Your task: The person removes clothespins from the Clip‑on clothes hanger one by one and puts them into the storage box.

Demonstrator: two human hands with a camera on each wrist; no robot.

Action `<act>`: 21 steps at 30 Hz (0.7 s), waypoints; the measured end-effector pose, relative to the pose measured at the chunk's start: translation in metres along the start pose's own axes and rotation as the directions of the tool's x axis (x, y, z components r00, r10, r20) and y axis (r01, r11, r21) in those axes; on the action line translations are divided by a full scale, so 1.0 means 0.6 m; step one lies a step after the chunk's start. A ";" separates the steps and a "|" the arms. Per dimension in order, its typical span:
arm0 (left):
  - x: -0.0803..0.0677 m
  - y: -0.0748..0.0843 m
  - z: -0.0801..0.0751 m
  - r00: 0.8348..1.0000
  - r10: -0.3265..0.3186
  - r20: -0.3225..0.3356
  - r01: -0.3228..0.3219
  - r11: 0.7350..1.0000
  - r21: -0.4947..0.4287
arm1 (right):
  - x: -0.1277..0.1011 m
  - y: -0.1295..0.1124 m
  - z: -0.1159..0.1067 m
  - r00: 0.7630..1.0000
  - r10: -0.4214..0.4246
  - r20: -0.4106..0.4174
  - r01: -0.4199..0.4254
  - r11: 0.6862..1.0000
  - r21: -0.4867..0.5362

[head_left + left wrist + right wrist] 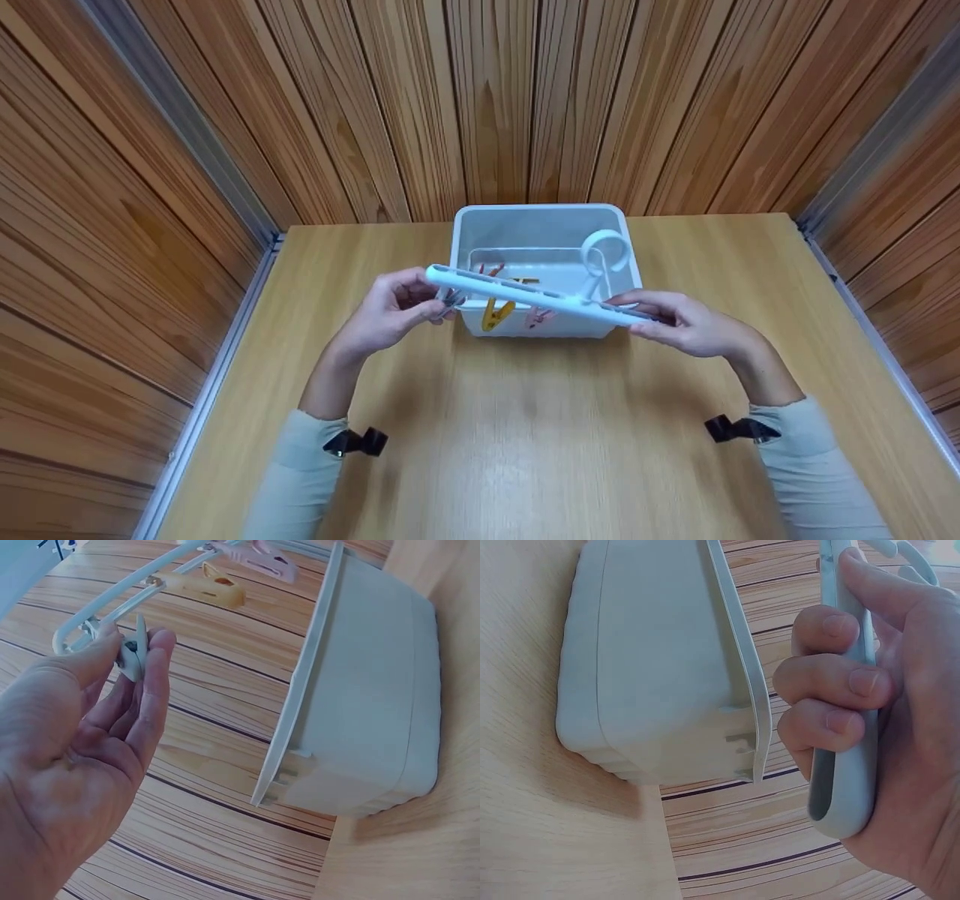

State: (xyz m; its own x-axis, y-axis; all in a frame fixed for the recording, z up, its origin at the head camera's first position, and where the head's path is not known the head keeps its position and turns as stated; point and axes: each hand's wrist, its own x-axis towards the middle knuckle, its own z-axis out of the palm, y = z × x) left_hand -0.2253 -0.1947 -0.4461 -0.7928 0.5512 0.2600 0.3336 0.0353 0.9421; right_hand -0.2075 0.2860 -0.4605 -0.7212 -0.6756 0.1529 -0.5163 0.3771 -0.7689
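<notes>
A small white peg [133,656] on the hanger's left end is pinched by the left hand [386,315], thumb & fingers [154,682] curled on it. The white clip hanger [536,298] is held level just above the wooden surface [525,435], in front of the white bin [480,225]; yellow peg [495,313] & pink peg [538,318] are hung under it. Its right end is gripped by the right hand [694,326], fingers [832,682] wrapped round the bar.

White hanger [540,298], yellow peg [495,313], pink peg [538,318]
</notes>
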 end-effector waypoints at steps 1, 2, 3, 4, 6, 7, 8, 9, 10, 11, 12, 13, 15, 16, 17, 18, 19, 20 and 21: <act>0.000 0.000 -0.001 1.000 0.001 0.008 -0.001 1.000 0.003 | -0.001 -0.001 0.000 1.000 -0.002 -0.001 0.002 1.000 0.001; -0.001 0.000 -0.001 1.000 0.000 0.017 0.000 1.000 0.003 | -0.001 -0.002 -0.001 1.000 -0.008 0.000 0.008 1.000 0.004; -0.001 -0.001 -0.002 1.000 -0.002 0.026 0.002 1.000 0.003 | -0.001 -0.003 -0.001 1.000 -0.013 0.000 0.013 1.000 0.005; -0.001 -0.001 -0.003 0.999 -0.009 0.036 0.008 1.000 0.006 | -0.001 -0.004 -0.002 1.000 -0.021 0.000 0.021 1.000 0.007; -0.001 -0.001 -0.005 0.997 -0.030 0.064 0.029 0.999 0.016 | -0.002 -0.006 -0.003 1.000 -0.028 0.000 0.028 1.000 0.011; -0.001 -0.001 -0.006 0.996 -0.044 0.080 0.042 0.999 0.021 | -0.002 -0.007 -0.003 1.000 -0.029 0.001 0.029 0.999 0.012; -0.001 0.000 -0.007 0.994 -0.056 0.097 0.054 0.998 0.025 | -0.002 -0.007 -0.003 1.000 -0.030 0.001 0.029 0.999 0.013; -0.001 0.001 -0.008 0.991 -0.068 0.118 0.065 0.997 0.031 | -0.002 -0.006 -0.004 1.000 -0.029 0.001 0.029 0.999 0.014; -0.001 0.002 -0.009 0.987 -0.078 0.138 0.073 0.997 0.039 | -0.002 -0.005 -0.004 1.000 -0.028 0.001 0.028 0.999 0.015; 0.000 0.002 -0.010 0.984 -0.084 0.158 0.078 0.996 0.042 | -0.003 -0.005 -0.004 1.000 -0.026 0.002 0.026 1.000 0.014; 0.000 0.003 -0.011 0.980 -0.085 0.178 0.079 0.996 0.044 | -0.003 -0.003 -0.003 1.000 -0.027 0.004 0.027 1.000 0.015; 0.000 0.002 -0.013 0.977 -0.083 0.197 0.076 0.996 0.044 | -0.003 -0.001 -0.003 1.000 -0.030 0.005 0.029 0.999 0.015; 0.000 0.001 -0.015 0.970 -0.073 0.231 0.065 0.997 0.042 | -0.003 0.002 -0.002 0.999 -0.035 0.006 0.035 0.999 0.015; 0.000 0.000 -0.016 0.968 -0.066 0.244 0.058 0.998 0.038 | -0.003 0.003 -0.001 0.999 -0.037 0.007 0.037 0.999 0.015; 0.000 -0.001 -0.016 0.965 -0.059 0.254 0.053 0.998 0.030 | -0.003 0.004 0.000 0.999 -0.038 0.008 0.038 0.999 0.016; 0.000 -0.003 -0.016 0.964 -0.054 0.261 0.050 0.999 0.023 | -0.002 0.004 0.000 0.999 -0.040 0.009 0.040 0.999 0.017; 0.000 -0.005 -0.016 0.963 -0.048 0.265 0.046 0.999 0.013 | -0.002 0.005 0.001 0.999 -0.042 0.008 0.041 0.999 0.016; 0.000 -0.006 -0.015 0.963 -0.045 0.265 0.047 0.999 0.002 | -0.003 0.005 0.002 0.999 -0.041 0.009 0.041 0.999 0.017; 0.000 -0.009 -0.014 0.964 -0.041 0.264 0.045 0.999 -0.008 | -0.003 0.005 0.002 0.999 -0.039 0.009 0.039 0.999 0.017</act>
State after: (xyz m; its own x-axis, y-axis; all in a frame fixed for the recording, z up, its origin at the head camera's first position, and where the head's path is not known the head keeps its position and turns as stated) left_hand -0.2313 -0.2021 -0.4491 -0.6426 0.7502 0.1560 0.2937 0.0531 0.9544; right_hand -0.2073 0.2874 -0.4639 -0.6964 -0.6955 0.1772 -0.5361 0.3400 -0.7726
